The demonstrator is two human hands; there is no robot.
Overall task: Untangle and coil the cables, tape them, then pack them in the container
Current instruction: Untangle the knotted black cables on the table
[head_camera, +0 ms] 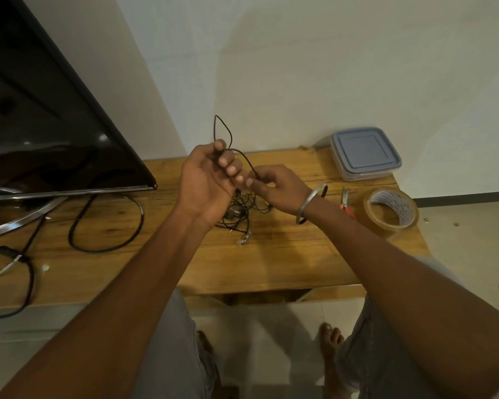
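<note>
Closest in, the person's two forearms reach forward over the front edge of a wooden table (271, 254). The hands meet above its middle. The left hand (211, 177) is turned palm-up towards the camera, its fingers curled round a thin black cable (244, 156). A narrow loop of the cable stands up above the fingertips. From that grip the cable arches a short way to the right and down into the right hand (277, 188), which pinches it between thumb and fingers. The free stretch between the hands therefore runs left to right, and the rest seems to drop to the tangle (239, 208) of thin wires lying on the table directly beneath both hands. The coming move likely depends on this: the slack must come up out of the tangle, so the right hand would feed it while the left gathers loops. Further right lie a red-handled cutter (344, 201) and a roll of tape (392, 223). Beyond them, at the back corner, is the lidded container (365, 156), all nearer the right hand. A television (55, 125) stands far left.
</note>
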